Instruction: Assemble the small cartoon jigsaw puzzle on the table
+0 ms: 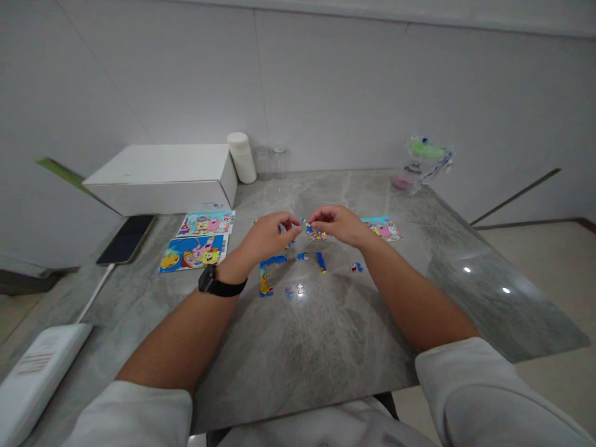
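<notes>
My left hand [270, 236], with a black watch on the wrist, and my right hand [338, 225] meet over the middle of the grey marble table [326, 335]. Both are pinched, fingertips almost touching, on small puzzle pieces [302, 223] held between them. Just under the right hand lies a cluster of colourful loose pieces [318, 234]. A joined blue corner section [269, 273] rests below the left hand, with a few single pieces [321, 262] scattered beside it.
Two cartoon puzzle pictures [200, 242] lie at the left and another [382, 228] at the right. A white box [162, 177], white bottle [242, 157] and clear jars stand at the back. A phone [126, 239], a white device [37, 372] and a plastic bag [421, 164] sit near the edges.
</notes>
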`<state>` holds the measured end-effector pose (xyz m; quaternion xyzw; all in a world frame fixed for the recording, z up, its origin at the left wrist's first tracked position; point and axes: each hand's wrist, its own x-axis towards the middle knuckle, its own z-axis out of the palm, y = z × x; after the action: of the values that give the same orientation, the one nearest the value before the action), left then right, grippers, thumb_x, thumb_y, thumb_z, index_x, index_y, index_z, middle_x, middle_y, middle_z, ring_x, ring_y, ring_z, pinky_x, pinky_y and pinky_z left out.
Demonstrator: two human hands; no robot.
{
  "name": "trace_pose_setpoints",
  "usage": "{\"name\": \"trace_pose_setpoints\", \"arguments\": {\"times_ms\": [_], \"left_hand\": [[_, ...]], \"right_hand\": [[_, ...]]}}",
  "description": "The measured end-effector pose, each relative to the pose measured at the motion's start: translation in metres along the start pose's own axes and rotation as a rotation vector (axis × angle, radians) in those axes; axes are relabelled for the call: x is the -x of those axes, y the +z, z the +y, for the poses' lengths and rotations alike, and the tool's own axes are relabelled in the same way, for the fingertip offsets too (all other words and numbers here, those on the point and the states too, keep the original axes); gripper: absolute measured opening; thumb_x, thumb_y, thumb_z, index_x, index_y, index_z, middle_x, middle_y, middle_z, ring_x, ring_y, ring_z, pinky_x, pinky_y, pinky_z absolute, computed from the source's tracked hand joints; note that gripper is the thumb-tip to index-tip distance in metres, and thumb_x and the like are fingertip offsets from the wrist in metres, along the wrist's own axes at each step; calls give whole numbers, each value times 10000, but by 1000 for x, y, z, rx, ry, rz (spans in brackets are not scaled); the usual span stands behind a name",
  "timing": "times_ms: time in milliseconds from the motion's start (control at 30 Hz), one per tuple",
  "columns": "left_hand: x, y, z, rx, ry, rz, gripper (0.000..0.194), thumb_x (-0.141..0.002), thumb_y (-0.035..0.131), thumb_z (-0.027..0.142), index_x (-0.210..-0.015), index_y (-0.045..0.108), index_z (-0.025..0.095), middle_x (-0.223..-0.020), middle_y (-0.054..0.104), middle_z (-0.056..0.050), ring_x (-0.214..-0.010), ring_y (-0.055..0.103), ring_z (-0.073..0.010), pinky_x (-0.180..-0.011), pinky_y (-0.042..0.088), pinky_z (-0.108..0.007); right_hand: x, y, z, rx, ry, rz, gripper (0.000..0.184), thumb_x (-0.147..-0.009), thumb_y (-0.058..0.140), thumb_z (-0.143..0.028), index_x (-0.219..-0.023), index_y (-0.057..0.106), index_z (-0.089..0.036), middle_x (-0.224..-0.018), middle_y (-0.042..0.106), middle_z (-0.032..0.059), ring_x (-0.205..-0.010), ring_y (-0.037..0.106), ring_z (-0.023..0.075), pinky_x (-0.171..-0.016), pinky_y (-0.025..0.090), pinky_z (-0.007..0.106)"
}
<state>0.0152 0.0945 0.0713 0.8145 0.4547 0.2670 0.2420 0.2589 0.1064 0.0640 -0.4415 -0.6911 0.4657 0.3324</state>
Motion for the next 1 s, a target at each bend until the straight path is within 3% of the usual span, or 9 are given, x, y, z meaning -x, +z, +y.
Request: {"name": "trace_pose_setpoints", "arguments": {"times_ms": [200,300,433,1000], "left_hand": [[1,9,5,221,-48,-72,257,-918,655,410,-942,785,190,-837,744,-16,-741,605,-148,-641,432,-253],[-1,8,4,330,-96,-65,268,-899,671,428,-920,769,180,-824,729,-19,-720,592,-142,-625,428,-250],[-2,5,5,443,-166,-38,292,-885,695,459,-907,745,172,-794,704,-11,-693,580,-132,-627,428,-252],[-4,19,-4,457,-161,1,313,-866,699,492,-856,726,180,-781,681,-7,-691,560,-134,-639,416,-264]], "right_hand": [[7,17,-16,-156,35,27,354,-783,837,-442,-1016,729,-199,-843,738,13,-714,624,136,-620,472,246],[7,17,-17,-223,99,84,359,-854,773,-503,-1062,717,-216,-915,755,30,-727,638,136,-584,467,232],[9,19,-17,-231,91,83,383,-812,822,-452,-1088,699,-217,-843,714,-1,-719,622,131,-587,464,226],[5,23,-8,-299,59,63,433,-667,896,-340,-1005,658,-212,-806,693,-21,-688,609,124,-579,465,233]]}}
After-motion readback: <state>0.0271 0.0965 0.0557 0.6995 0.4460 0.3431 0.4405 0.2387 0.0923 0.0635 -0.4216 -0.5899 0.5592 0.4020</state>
